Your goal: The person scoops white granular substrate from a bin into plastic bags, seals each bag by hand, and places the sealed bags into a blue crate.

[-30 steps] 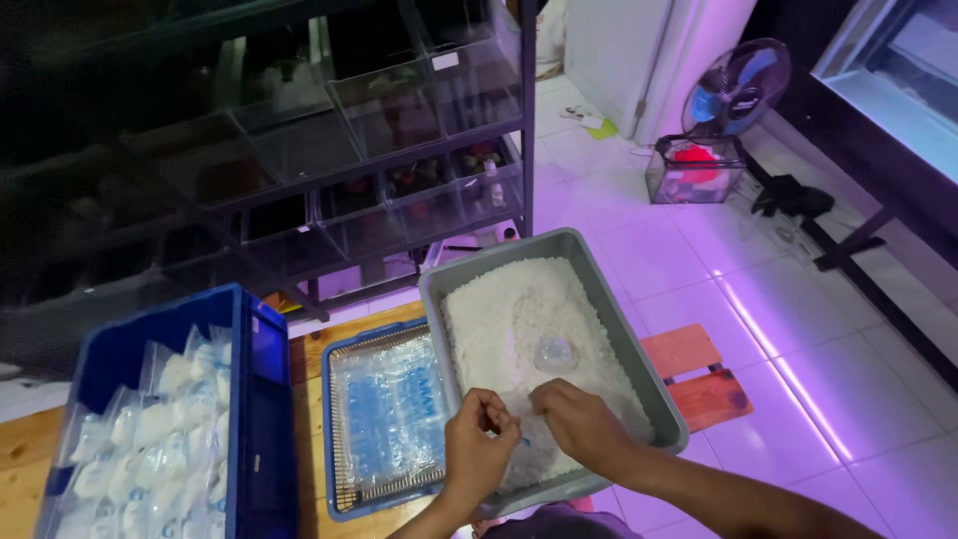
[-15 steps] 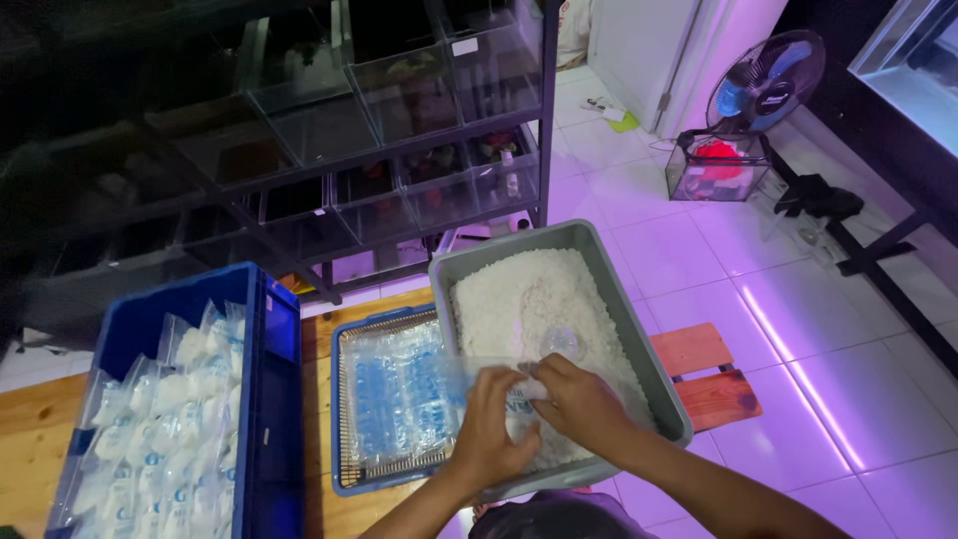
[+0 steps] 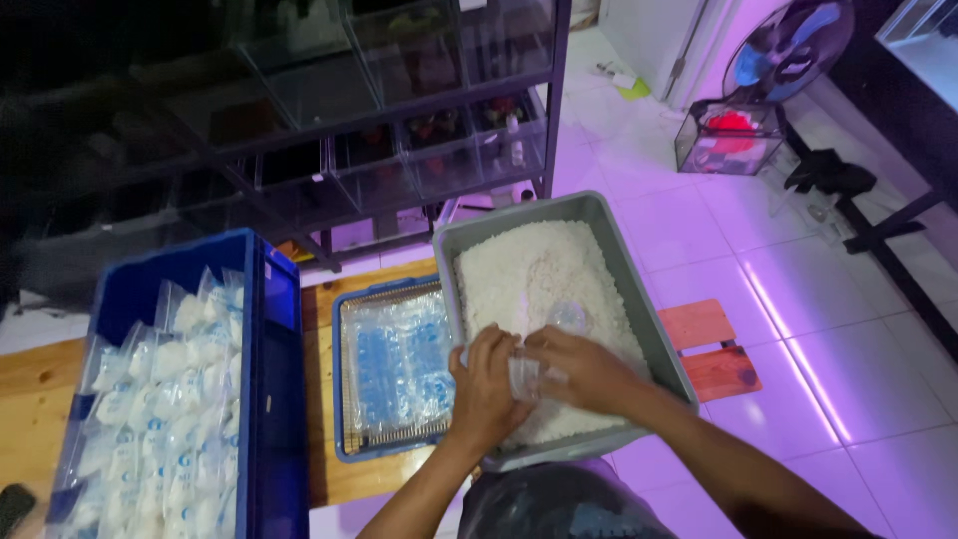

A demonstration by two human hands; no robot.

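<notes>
A grey tub [image 3: 651, 321] full of white granules [image 3: 539, 274] stands in front of me. Over its near end my left hand [image 3: 488, 390] and my right hand [image 3: 577, 367] together hold a small clear plastic bag [image 3: 524, 376] between them. A clear plastic scoop or cup [image 3: 569, 317] lies in the granules just beyond my right hand. Both hands are closed on the bag's edges; how full the bag is I cannot tell.
A shallow blue tray [image 3: 339, 399] of flat clear bags lies left of the tub on a wooden table [image 3: 30, 399]. Further left is a deep blue crate [image 3: 277, 379] with several filled white bags. Dark shelving with clear bins [image 3: 419, 110] stands behind; a fan [image 3: 773, 65] stands at right.
The view has shifted slightly. My hands stay over the tub's near end, now drawn closer together around the clear bag.
</notes>
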